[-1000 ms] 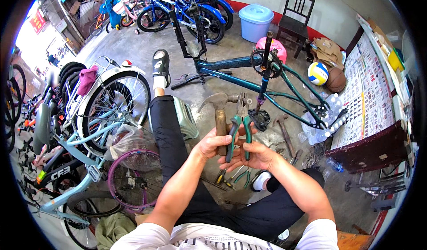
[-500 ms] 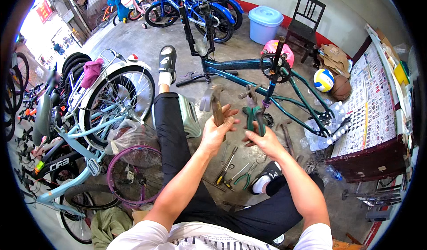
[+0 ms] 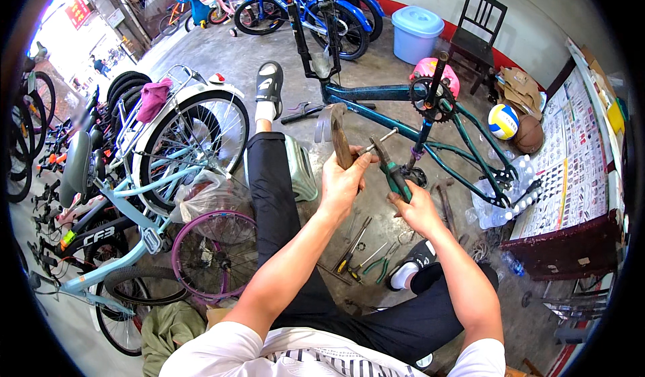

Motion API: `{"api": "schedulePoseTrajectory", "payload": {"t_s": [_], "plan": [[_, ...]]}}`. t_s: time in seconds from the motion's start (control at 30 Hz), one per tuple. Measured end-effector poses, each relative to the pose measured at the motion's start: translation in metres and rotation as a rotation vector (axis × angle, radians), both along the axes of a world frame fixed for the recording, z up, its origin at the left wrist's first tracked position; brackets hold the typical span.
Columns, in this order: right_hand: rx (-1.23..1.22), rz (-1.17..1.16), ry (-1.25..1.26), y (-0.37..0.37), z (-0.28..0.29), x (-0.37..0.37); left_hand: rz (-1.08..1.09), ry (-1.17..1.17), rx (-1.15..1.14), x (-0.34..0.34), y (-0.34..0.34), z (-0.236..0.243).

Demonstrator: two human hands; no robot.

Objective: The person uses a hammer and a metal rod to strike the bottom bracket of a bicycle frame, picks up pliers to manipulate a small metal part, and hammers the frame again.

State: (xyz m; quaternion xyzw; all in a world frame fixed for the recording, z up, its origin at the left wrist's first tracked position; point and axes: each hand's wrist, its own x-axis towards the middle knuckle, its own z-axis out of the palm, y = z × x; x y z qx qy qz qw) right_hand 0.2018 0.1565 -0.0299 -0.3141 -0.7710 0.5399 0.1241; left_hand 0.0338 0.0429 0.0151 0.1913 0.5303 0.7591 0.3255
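My left hand [image 3: 341,187] is closed round the wooden handle of a hammer [image 3: 342,147], its metal head pointing up and away from me. In my right hand [image 3: 418,209] is a pair of pliers [image 3: 394,177] with green and black handles. A short metal rod [image 3: 385,137] lies across the pliers' jaws, its near end close to my left fingers; whether they touch it I cannot tell. Just beyond both hands lies a dark teal bicycle frame [image 3: 379,93], with its chainring [image 3: 422,100] and crank facing up.
Screwdrivers [image 3: 353,246] and green-handled pliers [image 3: 384,264] lie on the floor between my legs. A purple wheel rim [image 3: 191,269] and a light blue bicycle [image 3: 127,243] are at left. Balls [image 3: 502,122], a chair [image 3: 474,38] and a blue bucket [image 3: 415,38] stand beyond.
The view has shifted, so the surroundings sit further right. My hands have come closer together, and the pliers have tilted toward the hammer with the rod across their jaws.
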Motion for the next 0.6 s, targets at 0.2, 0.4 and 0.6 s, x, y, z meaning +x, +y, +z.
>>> {"api": "schedulePoseTrajectory", "payload": {"t_s": [0.2, 0.4, 0.6], "plan": [[0.071, -0.012, -0.052, 0.014, 0.007, 0.005, -0.005, 0.026, -0.050, -0.003, 0.016, -0.008], [0.219, 0.004, -0.200, 0.081, 0.022, 0.017, 0.001, 0.000, -0.055, 0.012, 0.037, -0.023], [-0.049, -0.129, -0.220, 0.119, 0.042, 0.012, -0.027, -0.127, -0.205, 0.059, 0.005, -0.066]]}}
